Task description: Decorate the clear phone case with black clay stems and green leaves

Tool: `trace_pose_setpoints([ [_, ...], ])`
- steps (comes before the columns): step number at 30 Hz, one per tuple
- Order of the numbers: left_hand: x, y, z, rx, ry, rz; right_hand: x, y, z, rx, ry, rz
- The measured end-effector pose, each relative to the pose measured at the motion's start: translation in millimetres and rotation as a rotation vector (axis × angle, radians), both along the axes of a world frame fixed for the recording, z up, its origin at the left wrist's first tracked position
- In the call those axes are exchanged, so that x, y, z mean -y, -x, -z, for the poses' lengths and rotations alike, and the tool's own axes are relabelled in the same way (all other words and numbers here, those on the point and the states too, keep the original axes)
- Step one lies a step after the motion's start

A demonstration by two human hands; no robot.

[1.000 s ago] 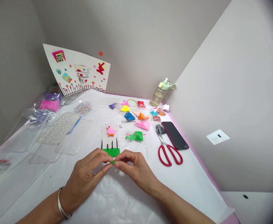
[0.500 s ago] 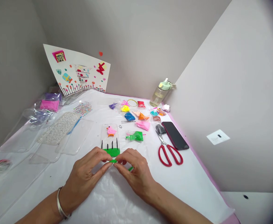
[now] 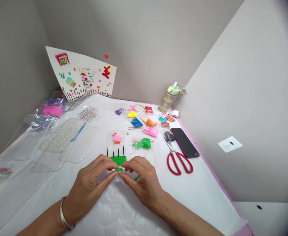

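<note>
My left hand (image 3: 91, 185) and my right hand (image 3: 141, 183) meet at their fingertips, pinching a small strip of green modelling clay (image 3: 118, 169) between them. The strip lies just below the green clay grass (image 3: 117, 160) on a clear phone case (image 3: 114, 139), which also bears a pink clay bird (image 3: 117, 138) and black clay stems. A second bit of green clay (image 3: 137, 178) shows beside my right hand's fingers. A metal bangle (image 3: 64, 218) circles my left wrist.
A white plastic sheet (image 3: 124, 209) covers the table. Bagged coloured clay lies behind the case. To the right are red-handled scissors (image 3: 179, 163) and a black smartphone (image 3: 184, 142). Further clear phone cases (image 3: 78, 144) lie at left, and a water bottle (image 3: 169, 99) stands at the back.
Both hands have shifted slightly up the picture toward the case. The green strip looks wider than a second ago, and a second green bit has appeared beside my right hand.
</note>
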State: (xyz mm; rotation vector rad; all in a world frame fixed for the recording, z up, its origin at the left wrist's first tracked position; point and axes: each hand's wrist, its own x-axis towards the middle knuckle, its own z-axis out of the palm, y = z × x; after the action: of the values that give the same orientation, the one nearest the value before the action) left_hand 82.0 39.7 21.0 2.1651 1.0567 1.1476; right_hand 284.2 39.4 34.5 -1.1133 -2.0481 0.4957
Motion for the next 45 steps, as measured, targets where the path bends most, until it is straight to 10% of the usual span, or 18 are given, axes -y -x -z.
trace_pose_setpoints([
  [7, -1, -1, 1.0, 0.002, 0.007, -0.006, 1, 1, -1.4, 0.019, 0.011, 0.003],
  [15, -1, 0, 1.5, 0.020, 0.028, -0.017, -2, 1, -13.1, -0.347, 0.552, -0.002],
  [26, -7, -3, -12.3, 0.132, 0.409, 0.003, -2, 2, -11.0, -0.330, 0.527, 0.008],
  [33, -18, 36, -73.8, -0.016, 0.233, -0.047, -3, 0, -15.0, -0.276, 0.559, 0.021],
  [37, -52, 45, -102.7, -0.277, 0.470, -0.001, -3, -1, -11.6, -0.225, 0.555, 0.004],
  [45, -129, 38, -53.8, -0.405, 0.777, 0.145, -9, -9, 3.5, -0.058, 0.404, -0.061],
])
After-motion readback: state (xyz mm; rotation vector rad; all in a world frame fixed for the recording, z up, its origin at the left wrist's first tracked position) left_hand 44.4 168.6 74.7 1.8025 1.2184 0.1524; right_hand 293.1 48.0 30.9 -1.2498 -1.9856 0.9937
